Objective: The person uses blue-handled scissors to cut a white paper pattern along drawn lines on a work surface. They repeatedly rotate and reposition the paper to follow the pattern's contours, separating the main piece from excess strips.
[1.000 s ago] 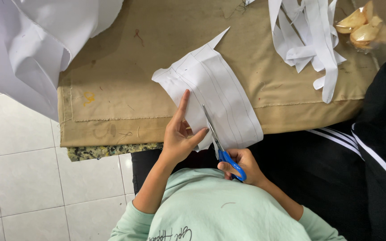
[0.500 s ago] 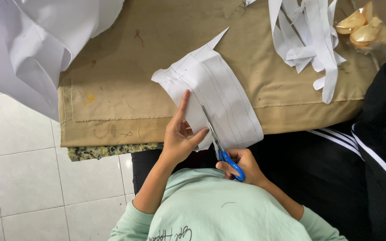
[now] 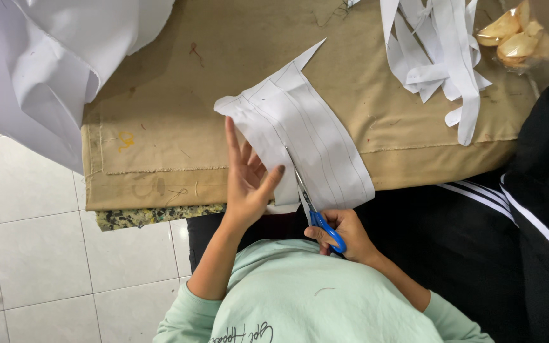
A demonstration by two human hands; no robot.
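scissors (image 3: 316, 209) with blue handles are gripped in the right hand (image 3: 344, 235), blades in the lined white fabric piece (image 3: 306, 140) at the tan table cover's (image 3: 160, 127) near edge; the left hand (image 3: 246, 181) is spread flat beside it. fingers lie near the blades; fabric could slip, skewing the line. pale floor tiles (image 3: 27, 254) are seen below the cover.

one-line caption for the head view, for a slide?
Right hand cuts lined white fabric piece with blue-handled scissors; left hand steadies it on tan-covered table.
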